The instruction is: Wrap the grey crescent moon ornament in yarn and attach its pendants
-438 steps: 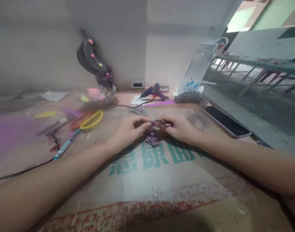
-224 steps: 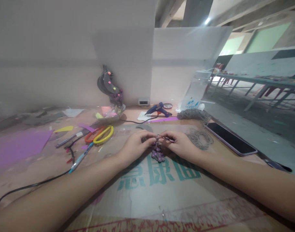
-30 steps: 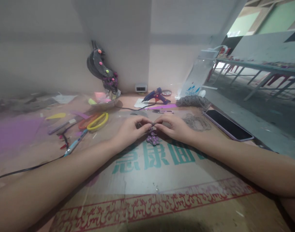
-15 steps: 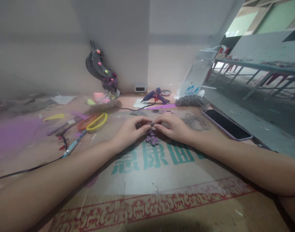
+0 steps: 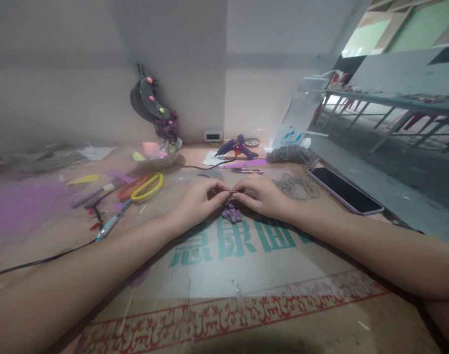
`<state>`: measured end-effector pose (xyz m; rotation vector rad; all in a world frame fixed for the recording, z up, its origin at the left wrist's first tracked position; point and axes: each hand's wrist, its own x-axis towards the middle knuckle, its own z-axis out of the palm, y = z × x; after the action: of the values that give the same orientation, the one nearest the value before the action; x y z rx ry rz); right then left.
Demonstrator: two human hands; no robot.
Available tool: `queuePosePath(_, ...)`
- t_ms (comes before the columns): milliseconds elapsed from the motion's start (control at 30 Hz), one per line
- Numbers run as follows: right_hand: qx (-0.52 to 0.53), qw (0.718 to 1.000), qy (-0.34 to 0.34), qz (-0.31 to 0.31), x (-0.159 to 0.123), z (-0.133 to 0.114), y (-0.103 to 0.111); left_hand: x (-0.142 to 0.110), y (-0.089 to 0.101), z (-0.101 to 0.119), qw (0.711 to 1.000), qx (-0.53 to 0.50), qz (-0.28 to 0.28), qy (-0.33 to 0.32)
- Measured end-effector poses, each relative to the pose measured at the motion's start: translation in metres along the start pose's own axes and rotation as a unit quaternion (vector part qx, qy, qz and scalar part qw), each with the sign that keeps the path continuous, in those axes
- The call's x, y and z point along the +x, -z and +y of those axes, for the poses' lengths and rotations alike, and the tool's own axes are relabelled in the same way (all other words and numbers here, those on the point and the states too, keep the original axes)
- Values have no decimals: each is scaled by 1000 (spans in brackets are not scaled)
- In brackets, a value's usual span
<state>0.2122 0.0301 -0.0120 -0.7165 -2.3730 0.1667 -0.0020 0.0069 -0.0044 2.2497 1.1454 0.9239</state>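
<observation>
My left hand [image 5: 206,197] and my right hand [image 5: 260,194] meet near the middle of the table, fingertips almost touching. Each is closed in a pinch on a small dark grey strand, mostly hidden by the fingers. Just below the fingertips, a purple and grey cluster of small round petals or beads [image 5: 232,212] lies on the printed cardboard sheet [image 5: 224,275]. Whether the strand joins that cluster I cannot tell. Loose grey yarn [image 5: 298,187] lies beyond my right wrist.
Behind my hands are a blue glue gun [image 5: 237,146] with a lit red light, a pen-like tool [image 5: 246,170] and a ball of grey yarn [image 5: 293,155]. Yellow- and orange-handled scissors [image 5: 149,188] lie left, a phone [image 5: 346,191] right. A grey crescent decoration [image 5: 147,98] leans on the wall.
My fingertips have shifted very slightly, the pinch now a bit lower and the strand between them less visible. The purple cluster and everything else stay in place.
</observation>
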Motion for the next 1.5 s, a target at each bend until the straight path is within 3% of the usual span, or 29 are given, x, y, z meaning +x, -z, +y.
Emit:
queuePosePath(267,-3,1000,-16,17,1,-1,1,0,-2,-4,998,-57,1,25)
queuePosePath(867,-1,1000,-7,1,0,-2,2,1,-1,1,1000,-19,11,12)
queuePosePath(1067,7,996,-59,69,1,1,1,1,-2,-3,996,-56,31,55)
queuePosePath(1233,3,989,-39,143,2,5,1,1,-5,-6,990,-124,19,59)
queuePosePath(1400,185,963,-163,109,13,-8,16,0,-5,-3,984,-164,-5,72)
queuePosePath(1500,228,950,-150,148,21,-22,36,0,-4,-2,985,-157,-2,77)
